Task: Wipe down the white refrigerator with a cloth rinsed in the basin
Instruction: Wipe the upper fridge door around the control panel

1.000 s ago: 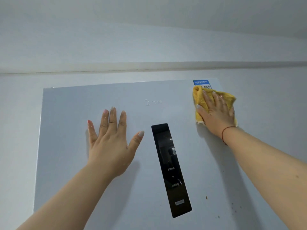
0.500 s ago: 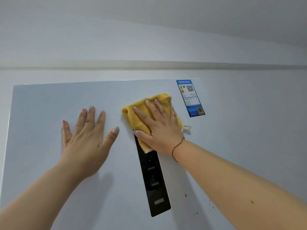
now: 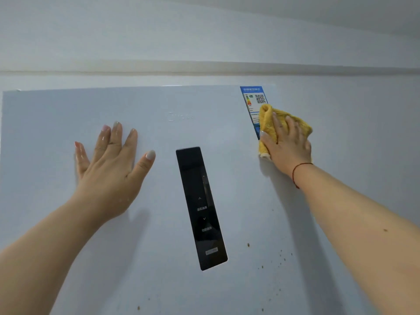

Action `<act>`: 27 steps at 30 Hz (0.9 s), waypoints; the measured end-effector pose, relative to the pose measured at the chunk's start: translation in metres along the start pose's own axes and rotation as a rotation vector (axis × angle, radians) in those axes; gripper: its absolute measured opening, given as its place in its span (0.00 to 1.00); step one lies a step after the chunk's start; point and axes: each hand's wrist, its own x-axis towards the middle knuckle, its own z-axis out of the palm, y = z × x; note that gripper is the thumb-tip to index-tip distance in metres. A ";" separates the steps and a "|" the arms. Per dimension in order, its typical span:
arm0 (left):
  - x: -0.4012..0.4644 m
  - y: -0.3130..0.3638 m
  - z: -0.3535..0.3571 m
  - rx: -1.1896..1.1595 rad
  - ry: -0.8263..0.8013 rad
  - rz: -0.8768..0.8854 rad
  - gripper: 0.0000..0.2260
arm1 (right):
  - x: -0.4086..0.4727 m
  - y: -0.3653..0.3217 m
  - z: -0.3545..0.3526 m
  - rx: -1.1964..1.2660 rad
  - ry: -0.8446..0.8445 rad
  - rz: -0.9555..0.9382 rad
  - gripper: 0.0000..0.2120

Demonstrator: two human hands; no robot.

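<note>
The white refrigerator door (image 3: 159, 105) fills most of the view, seen from close up. My right hand (image 3: 287, 144) presses a yellow cloth (image 3: 268, 123) flat against the door's upper right edge, with fairly straight fingers. The cloth covers the lower part of a blue energy label (image 3: 253, 98). My left hand (image 3: 109, 164) rests flat on the door's left half with its fingers spread, wet and holding nothing. A black control panel (image 3: 201, 208) runs down the middle of the door between my two arms.
Small brown specks (image 3: 281, 255) dot the door's lower right area. A faint brand logo (image 3: 179, 115) sits above the panel. A white wall with a horizontal ledge (image 3: 204, 69) rises behind the refrigerator's top edge.
My right hand has slid the cloth from above the control panel rightward to the door's upper right, over the blue label. The left hand stayed flat on the door.
</note>
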 end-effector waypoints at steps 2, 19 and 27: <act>0.000 -0.001 0.001 0.003 0.016 0.002 0.44 | -0.034 0.010 0.011 -0.002 0.014 0.040 0.31; -0.074 -0.027 -0.004 -0.197 0.121 0.129 0.33 | -0.165 -0.172 0.061 -0.036 0.045 -0.325 0.32; -0.104 -0.064 -0.015 -0.321 0.223 0.091 0.27 | -0.129 -0.266 0.044 -0.025 -0.076 -0.546 0.32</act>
